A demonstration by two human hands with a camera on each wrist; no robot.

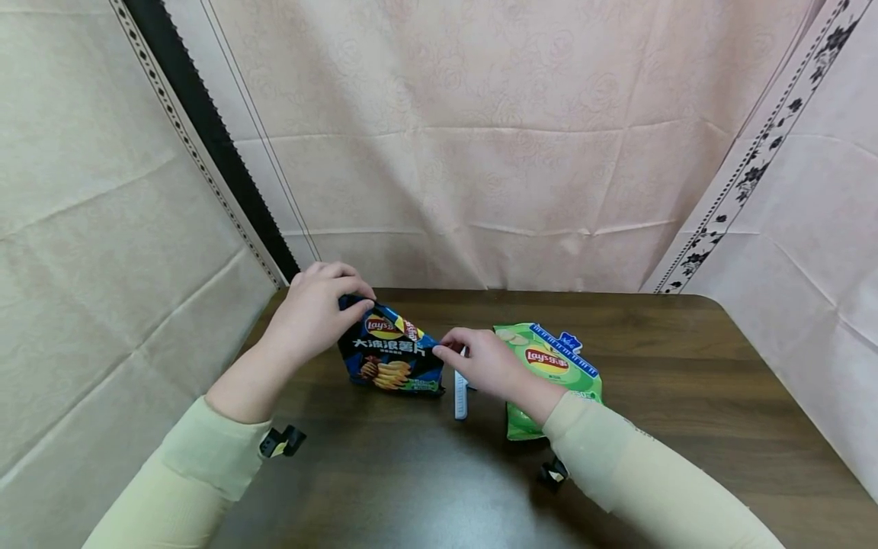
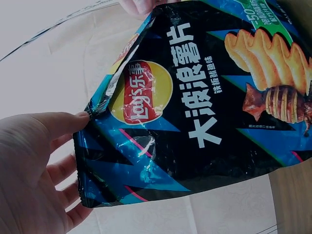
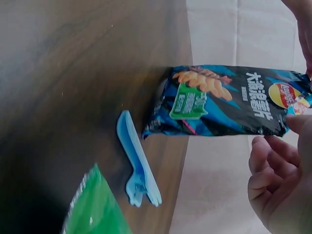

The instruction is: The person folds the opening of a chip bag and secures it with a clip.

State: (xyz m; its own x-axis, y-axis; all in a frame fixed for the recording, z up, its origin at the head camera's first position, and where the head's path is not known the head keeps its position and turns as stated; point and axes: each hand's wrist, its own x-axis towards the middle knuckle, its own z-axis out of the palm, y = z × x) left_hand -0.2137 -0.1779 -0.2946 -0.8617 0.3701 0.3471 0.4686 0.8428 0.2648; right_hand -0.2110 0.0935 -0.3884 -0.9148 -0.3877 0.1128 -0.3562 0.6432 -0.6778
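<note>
Black-and-blue Lay's chip bag (image 1: 392,358) held upright at far left of table (image 1: 384,473); top edge spanned left to right, left corner pinched by left hand (image 1: 318,305), right corner by right hand (image 1: 488,364).

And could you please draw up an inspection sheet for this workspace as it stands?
Surface: brown wood-grain table.
Job's things: black-and-blue Lay's chip bag, pinched at both top corners.
Clutter: green Lay's bag on the table; light-blue plastic item between the two bags.
Hands: left hand pinches one top corner, right hand the other.
Cables: nothing seen.
Surroundings: pale cloth behind and at both sides.
</note>
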